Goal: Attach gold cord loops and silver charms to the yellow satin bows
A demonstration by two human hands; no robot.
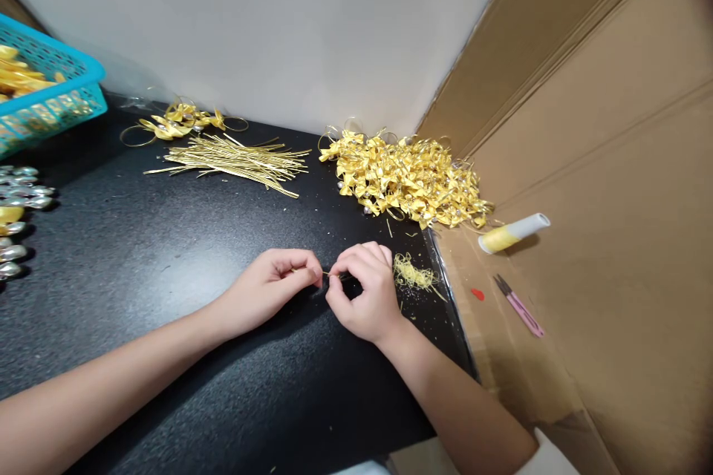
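Note:
My left hand [272, 289] and my right hand [365, 289] meet over the black table [167, 274], both pinched shut on a thin gold strand [330, 274] stretched between their fingertips. Just right of my right hand lies a small tangle of gold thread scraps [412, 272]. A big pile of finished gold ribbon bows [409, 178] sits behind the hands. A bundle of straight gold strips [237, 159] lies at the back centre.
A turquoise basket [50, 100] with gold pieces stands at the far left. Silver pieces [19, 211] line the left edge. A few gold bows [178, 120] lie at the back. On cardboard at the right rest a yellow-white tube [512, 232] and pink snips [521, 306].

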